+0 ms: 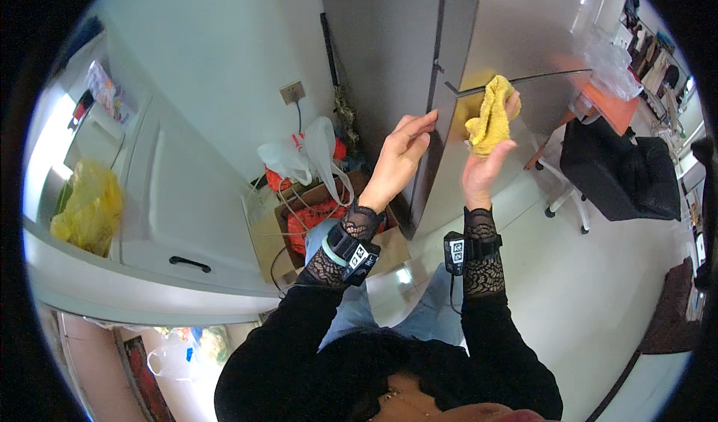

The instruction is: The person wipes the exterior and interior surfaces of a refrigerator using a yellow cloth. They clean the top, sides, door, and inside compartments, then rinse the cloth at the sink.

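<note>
In my right hand [482,175] is a yellow terry cloth [492,116], bunched up in front of the lower door of a metallic grey refrigerator [527,35]. The cloth hangs just below the dark gap [541,78] between the upper and lower doors and overlaps its left end. Part of my fingers shows behind the cloth. My left hand [399,155] holds nothing. Its slightly bent fingers reach the refrigerator's front left edge; whether the tips touch it cannot be told.
Plastic bags [303,153] and a cardboard box [283,242] with red packages crowd the wall below a socket [292,92]. A white cabinet [185,198] and a yellow bag [90,209] stand left. Right are a black office chair [611,169] and an orange tabletop [611,108].
</note>
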Motion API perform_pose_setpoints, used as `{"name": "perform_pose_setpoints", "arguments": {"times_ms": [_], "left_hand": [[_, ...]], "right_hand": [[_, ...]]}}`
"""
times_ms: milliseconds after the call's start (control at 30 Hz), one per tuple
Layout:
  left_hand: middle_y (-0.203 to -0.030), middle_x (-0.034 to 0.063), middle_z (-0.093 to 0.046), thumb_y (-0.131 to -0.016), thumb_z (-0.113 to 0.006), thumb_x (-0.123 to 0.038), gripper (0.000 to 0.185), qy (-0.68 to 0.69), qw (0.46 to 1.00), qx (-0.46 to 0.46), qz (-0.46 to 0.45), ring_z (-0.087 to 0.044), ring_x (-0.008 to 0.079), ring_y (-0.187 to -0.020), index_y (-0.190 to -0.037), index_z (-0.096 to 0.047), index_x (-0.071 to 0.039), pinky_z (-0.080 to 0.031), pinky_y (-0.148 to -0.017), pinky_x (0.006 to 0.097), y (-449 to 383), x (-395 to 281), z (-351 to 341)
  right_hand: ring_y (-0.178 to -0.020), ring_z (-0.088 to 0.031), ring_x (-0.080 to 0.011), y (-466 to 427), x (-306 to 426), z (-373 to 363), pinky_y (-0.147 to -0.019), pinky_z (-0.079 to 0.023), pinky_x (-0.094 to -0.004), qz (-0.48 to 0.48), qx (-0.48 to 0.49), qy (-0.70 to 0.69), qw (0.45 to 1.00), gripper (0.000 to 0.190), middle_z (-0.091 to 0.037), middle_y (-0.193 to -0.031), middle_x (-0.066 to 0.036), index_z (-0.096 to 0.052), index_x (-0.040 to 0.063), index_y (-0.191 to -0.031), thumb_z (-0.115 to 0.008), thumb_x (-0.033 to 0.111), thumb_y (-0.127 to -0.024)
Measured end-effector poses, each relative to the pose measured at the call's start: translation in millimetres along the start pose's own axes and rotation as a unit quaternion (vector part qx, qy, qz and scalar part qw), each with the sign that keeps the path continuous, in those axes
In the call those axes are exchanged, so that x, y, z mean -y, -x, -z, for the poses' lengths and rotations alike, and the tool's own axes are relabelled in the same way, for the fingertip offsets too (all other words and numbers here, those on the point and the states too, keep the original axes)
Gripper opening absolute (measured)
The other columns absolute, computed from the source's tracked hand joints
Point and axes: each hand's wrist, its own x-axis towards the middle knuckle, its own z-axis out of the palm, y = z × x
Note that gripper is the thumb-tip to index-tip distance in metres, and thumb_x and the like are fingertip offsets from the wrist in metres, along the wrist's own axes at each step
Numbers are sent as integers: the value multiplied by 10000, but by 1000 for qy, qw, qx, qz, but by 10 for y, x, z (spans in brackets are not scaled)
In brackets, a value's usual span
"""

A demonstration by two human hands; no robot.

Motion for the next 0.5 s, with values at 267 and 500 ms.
{"name": "perform_pose_setpoints", "arguments": {"times_ms": [267,500], "left_hand": [[-1182,85,-573,-970,-492,9,399,54,998,5,15,-562,191,-1191,-1366,-543,-1,-411,-1033,288,44,13,30],[-1373,87,-547,-985,-487,10,402,246,968,-4,43,-507,172,-1283,-1386,-516,4,-369,-1091,293,143,158,-8]], "right_hand": [[-1476,-264,-309,-25,146,-89,-1170,-260,-420,42,-40,53,997,611,-241,-1616,-158,-357,84,-1528,-347,474,-1059],[-1353,-446,-388,186,15,-288,-1098,-372,-454,232,-101,380,890,374,-479,-1461,-221,-618,14,-1303,-583,-12,-931]]}}
